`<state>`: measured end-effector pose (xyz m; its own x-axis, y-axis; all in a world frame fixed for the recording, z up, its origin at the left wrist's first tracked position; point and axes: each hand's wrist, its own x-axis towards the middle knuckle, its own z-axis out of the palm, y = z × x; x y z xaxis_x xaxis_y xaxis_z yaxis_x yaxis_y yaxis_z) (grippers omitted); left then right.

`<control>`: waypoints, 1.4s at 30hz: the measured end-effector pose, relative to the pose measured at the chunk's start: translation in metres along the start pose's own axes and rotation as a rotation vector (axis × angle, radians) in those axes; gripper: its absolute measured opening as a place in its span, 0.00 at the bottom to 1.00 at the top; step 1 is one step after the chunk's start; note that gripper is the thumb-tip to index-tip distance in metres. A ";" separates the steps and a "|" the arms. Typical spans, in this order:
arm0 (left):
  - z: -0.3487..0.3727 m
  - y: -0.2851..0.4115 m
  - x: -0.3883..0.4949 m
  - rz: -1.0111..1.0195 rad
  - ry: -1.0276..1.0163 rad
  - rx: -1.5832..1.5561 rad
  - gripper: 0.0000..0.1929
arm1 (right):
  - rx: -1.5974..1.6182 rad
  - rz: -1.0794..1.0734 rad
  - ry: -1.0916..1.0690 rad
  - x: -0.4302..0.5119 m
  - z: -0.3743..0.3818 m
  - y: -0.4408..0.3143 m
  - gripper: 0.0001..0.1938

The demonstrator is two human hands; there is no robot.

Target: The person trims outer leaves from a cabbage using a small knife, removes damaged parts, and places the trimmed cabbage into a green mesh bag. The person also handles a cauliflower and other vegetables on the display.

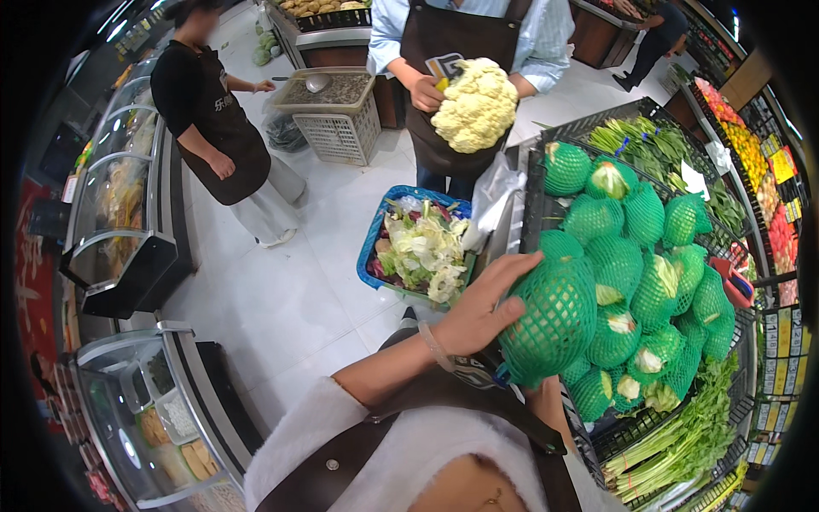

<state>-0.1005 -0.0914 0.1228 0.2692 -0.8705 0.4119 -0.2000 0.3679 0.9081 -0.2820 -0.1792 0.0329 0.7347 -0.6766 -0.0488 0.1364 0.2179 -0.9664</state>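
A large leafy head in green mesh netting (pixel 551 313) is in front of me, over the near left side of a crate of similar heads. My left hand (pixel 477 310), with a bangle at its wrist, lies against the head's left side, thumb and fingers spread along the net. My right forearm (pixel 549 406) runs up beneath the head, which hides the hand itself. Several more netted heads (pixel 614 269), some with pale cut stems showing, are piled to the right. A blue gathered closure sits at the bottom of the near head's net.
Opposite me, a person holds a cauliflower (pixel 477 105). A blue-lined bin (pixel 365 249) of leaf trimmings stands on the floor, beside hanging plastic bags (pixel 496 198). Celery (pixel 678 435) and bundled greens (pixel 640 141) flank the netted heads. Another person stands by glass display cases (pixel 121 153).
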 end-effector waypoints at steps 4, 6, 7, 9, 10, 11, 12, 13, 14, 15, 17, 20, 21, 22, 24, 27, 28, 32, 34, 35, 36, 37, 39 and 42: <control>-0.067 0.002 0.001 -0.160 -0.014 0.165 0.29 | -0.503 -0.175 -0.019 0.044 0.051 0.025 0.34; -0.091 0.000 -0.001 -0.116 0.064 0.308 0.17 | -0.421 -0.155 -0.024 0.058 0.065 0.038 0.33; -0.102 -0.003 -0.002 -0.061 0.105 0.274 0.14 | -0.359 -0.121 -0.038 0.062 0.070 0.043 0.34; -0.122 -0.009 -0.005 0.067 0.197 0.210 0.09 | -0.235 -0.056 -0.070 0.071 0.079 0.049 0.36; -0.131 -0.014 -0.006 0.110 0.228 0.164 0.06 | -0.131 0.011 -0.088 0.073 0.085 0.049 0.38; -0.138 -0.016 -0.012 0.025 0.252 0.022 0.06 | 0.145 0.096 -0.090 0.075 0.091 0.048 0.39; -0.145 -0.017 -0.021 -0.075 0.277 -0.115 0.06 | 0.457 0.229 -0.072 0.073 0.095 0.044 0.40; -0.153 -0.019 -0.028 -0.152 0.302 -0.260 0.06 | 0.760 0.386 0.008 0.074 0.100 0.041 0.41; -0.161 -0.021 -0.032 -0.223 0.310 -0.240 0.11 | 0.607 0.449 0.148 0.071 0.107 0.037 0.47; -0.168 -0.023 -0.037 -0.315 0.287 -0.145 0.13 | 0.547 0.446 0.139 0.074 0.115 0.036 0.47; -0.178 -0.023 -0.044 -0.466 0.238 0.047 0.19 | 0.485 0.419 0.106 0.086 0.126 0.036 0.46; -0.190 -0.011 -0.063 -0.460 0.184 0.332 0.26 | 0.442 0.447 0.092 0.106 0.135 0.040 0.44; -0.190 -0.007 -0.067 -0.518 0.146 0.400 0.27 | 0.481 0.523 0.171 0.110 0.136 0.042 0.44; -0.188 -0.004 -0.071 -0.573 0.189 0.523 0.26 | 0.473 0.544 0.173 0.114 0.137 0.043 0.43; -0.176 -0.002 -0.069 -0.493 0.288 0.469 0.25 | 0.433 0.518 0.037 0.115 0.136 0.042 0.44; -0.148 -0.008 -0.051 -0.294 0.459 0.490 0.18 | 0.366 0.633 0.000 0.105 0.131 0.037 0.47; -0.141 -0.012 -0.041 -0.174 0.515 0.562 0.17 | 0.384 0.676 -0.050 0.102 0.128 0.036 0.47; -0.126 -0.008 -0.019 -0.085 0.534 0.586 0.15 | 0.457 0.758 -0.037 0.099 0.117 0.038 0.37; -0.121 -0.003 -0.009 -0.077 0.474 0.634 0.14 | 0.512 0.572 -0.160 0.105 0.113 0.043 0.36; -0.118 -0.002 -0.004 -0.073 0.416 0.714 0.13 | 0.523 0.541 -0.121 0.107 0.113 0.045 0.35; -0.116 0.000 -0.001 -0.065 0.354 0.778 0.13 | 0.593 0.515 -0.142 0.110 0.112 0.047 0.35; -0.113 0.000 0.001 0.037 0.250 0.849 0.12 | 0.655 0.483 -0.162 0.111 0.111 0.047 0.35; -0.102 -0.004 0.003 0.255 0.023 0.911 0.11 | 0.694 0.451 -0.150 0.115 0.111 0.046 0.35; -0.083 -0.012 -0.012 0.291 -0.150 0.941 0.13 | 0.723 0.395 -0.127 0.123 0.107 0.035 0.35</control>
<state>-0.0233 -0.0580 0.1131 -0.0181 -0.8436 0.5366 -0.9223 0.2212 0.3167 -0.1158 -0.1791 0.0201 0.8816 -0.3801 -0.2797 0.2138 0.8501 -0.4813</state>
